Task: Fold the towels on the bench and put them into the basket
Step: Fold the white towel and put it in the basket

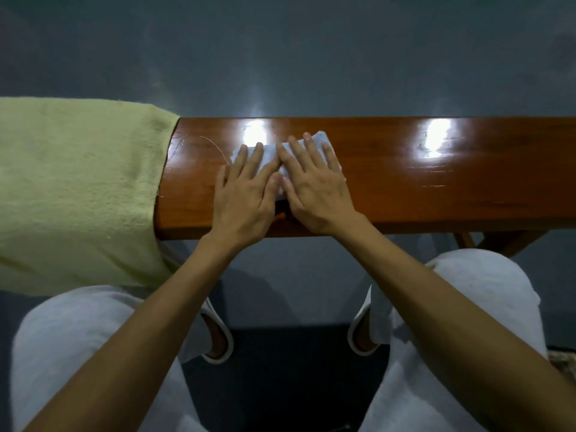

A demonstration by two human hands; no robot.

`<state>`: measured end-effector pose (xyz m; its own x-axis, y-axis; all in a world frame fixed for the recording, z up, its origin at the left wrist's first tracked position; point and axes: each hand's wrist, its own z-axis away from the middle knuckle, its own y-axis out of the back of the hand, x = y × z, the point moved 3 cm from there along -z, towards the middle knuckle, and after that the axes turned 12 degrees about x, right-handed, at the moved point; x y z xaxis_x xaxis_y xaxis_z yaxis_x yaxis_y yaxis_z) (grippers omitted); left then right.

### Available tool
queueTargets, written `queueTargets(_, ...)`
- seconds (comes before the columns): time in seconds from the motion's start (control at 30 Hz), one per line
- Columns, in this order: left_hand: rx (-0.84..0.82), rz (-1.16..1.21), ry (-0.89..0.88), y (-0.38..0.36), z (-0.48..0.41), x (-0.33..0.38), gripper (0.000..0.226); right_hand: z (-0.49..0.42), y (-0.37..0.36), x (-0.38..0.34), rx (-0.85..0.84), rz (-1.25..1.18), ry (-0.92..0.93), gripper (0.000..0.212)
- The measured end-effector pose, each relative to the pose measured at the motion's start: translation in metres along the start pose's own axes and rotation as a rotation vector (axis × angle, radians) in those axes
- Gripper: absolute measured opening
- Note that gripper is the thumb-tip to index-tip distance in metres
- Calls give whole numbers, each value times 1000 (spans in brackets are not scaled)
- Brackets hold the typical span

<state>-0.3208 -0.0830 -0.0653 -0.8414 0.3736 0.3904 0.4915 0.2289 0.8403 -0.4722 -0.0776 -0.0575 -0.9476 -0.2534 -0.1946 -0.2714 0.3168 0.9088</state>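
A small white towel [270, 157], folded into a compact rectangle, lies on the glossy brown wooden bench [405, 188]. My left hand [244, 194] presses flat on its left part with straight fingers. My right hand [314, 185] lies flat on its right part, fingers straight and spread. The two hands touch side by side and cover most of the towel. A large pale green towel [78, 188] drapes over the bench's left end and hangs down its near side. No basket is in view.
Grey floor [296, 57] stretches beyond the bench. My knees in white trousers [486, 291] and my slippered feet [218, 341] are below the near edge. A thin loose thread [215, 145] lies on the wood left of the white towel.
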Motion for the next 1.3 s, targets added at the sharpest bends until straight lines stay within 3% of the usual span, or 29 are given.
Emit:
queueTargets(0.23,-26,-123,189,-4,2,-13,54,4,0,9,-60,73,-128,68)
queueTargets(0.43,-30,-127,285,3,3,-13,52,14,5,33,-73,-73,-418,55)
queueTargets(0.77,-45,-85,323,24,-2,11,44,27,46,44,-33,-37,-383,42)
queueTargets(0.93,-127,66,374,17,-5,19,36,29,54,51,-111,-86,-428,31)
queueTargets(1.1,-87,243,456,26,-12,27,17,36,62,62,-164,-197,-525,44)
queueTargets(1.2,-133,245,464,25,-9,33,24,38,68,63,-178,-231,-558,47)
queueTargets(1.3,-54,186,398,20,-4,41,30,33,72,62,-190,-275,-554,45)
